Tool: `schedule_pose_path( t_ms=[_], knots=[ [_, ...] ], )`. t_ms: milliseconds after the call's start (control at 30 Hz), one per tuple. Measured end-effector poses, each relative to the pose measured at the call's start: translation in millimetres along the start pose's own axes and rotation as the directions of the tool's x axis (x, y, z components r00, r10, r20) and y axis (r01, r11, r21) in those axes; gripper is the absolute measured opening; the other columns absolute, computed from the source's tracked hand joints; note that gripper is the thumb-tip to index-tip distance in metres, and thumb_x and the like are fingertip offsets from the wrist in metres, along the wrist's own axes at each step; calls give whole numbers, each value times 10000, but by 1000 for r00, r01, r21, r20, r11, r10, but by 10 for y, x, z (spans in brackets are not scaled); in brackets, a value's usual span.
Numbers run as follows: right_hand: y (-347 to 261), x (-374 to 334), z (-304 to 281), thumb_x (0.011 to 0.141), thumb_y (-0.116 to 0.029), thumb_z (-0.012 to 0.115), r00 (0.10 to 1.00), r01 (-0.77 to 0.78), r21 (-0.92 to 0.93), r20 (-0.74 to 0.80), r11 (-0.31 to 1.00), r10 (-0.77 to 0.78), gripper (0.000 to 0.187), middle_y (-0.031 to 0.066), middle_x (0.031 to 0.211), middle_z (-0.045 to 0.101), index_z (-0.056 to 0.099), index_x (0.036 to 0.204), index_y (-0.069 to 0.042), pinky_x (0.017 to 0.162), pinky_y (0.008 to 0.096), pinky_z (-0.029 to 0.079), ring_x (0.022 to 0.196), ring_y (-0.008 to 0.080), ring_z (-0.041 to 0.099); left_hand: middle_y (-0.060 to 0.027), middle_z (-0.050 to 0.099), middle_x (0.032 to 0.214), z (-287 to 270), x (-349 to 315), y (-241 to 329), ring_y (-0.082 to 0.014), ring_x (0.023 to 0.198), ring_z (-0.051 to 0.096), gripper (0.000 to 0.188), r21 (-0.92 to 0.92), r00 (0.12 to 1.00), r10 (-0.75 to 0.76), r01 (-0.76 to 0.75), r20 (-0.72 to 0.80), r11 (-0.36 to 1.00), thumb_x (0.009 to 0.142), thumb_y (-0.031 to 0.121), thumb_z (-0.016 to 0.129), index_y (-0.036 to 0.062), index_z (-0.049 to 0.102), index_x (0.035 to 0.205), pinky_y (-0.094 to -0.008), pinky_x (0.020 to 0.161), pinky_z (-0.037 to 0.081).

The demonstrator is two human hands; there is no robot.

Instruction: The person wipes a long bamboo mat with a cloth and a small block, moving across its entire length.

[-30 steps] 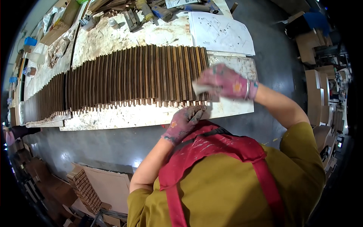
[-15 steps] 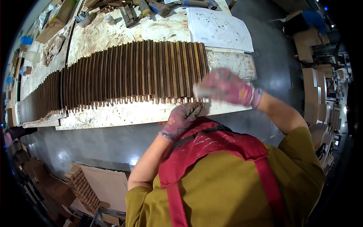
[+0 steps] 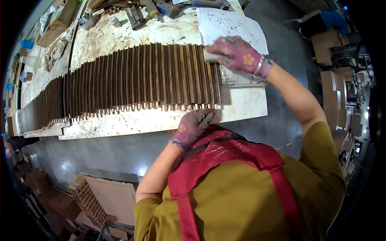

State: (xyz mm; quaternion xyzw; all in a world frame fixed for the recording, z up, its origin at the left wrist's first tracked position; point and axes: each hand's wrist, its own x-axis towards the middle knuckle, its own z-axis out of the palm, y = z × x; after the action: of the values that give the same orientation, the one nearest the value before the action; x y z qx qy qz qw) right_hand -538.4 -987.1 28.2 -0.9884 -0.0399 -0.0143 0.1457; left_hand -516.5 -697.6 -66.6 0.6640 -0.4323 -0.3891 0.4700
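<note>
While hands (image 3: 237, 56) work at dark slats (image 3: 138, 76), a printed diagram sheet (image 3: 231, 27) lies nearby.

Lying side by side as narrow dark-brown wooden slats (image 3: 132, 76), pointing pale round dowel ends (image 3: 183, 107) nearward — and overlapping, at far right, with a blurred whitish block (image 3: 210, 57).

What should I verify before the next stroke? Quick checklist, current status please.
1. Both hands gloved: ok.
2. Right hand gripping the pale block: ok, held over the right end of the slat row.
3. Left hand bracing the grooved wooden slats: cannot tell; it is by the near-side dowel pegs, contact unclear.
4. Blue-bodied tool away from the hands: ok, toward the far side.
5. Drawing sheet fully visible: not ok, right hand covers its near edge.
6. Slat surfaces smooth: cannot tell.
</note>
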Motion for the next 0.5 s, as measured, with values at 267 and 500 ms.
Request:
schedule_pose_path(
  t_ms=[267,500],
  knots=[
    [-328,-643,479,894,-264,626,951,278,-292,-52,915,-306,380,81,1217,590,625,1264,-175,972,434,422,1112,264,559,-160,670,1141,42,-3,-9,-355,1033,622,334,11,995,-93,93,17,996,909,198,598,98,648,1224,-417,911,499],
    [-584,-882,197,897,-390,652,991,132,91,-47,987,-128,425,90,1082,624,645,1219,-112,954,410,447,1056,263,586,-146,702,1071,20,6,-22,-258,985,677,272,11,998,-67,67,11,998,963,211,613,51,675,1174,-339,889,517]
  ],
)
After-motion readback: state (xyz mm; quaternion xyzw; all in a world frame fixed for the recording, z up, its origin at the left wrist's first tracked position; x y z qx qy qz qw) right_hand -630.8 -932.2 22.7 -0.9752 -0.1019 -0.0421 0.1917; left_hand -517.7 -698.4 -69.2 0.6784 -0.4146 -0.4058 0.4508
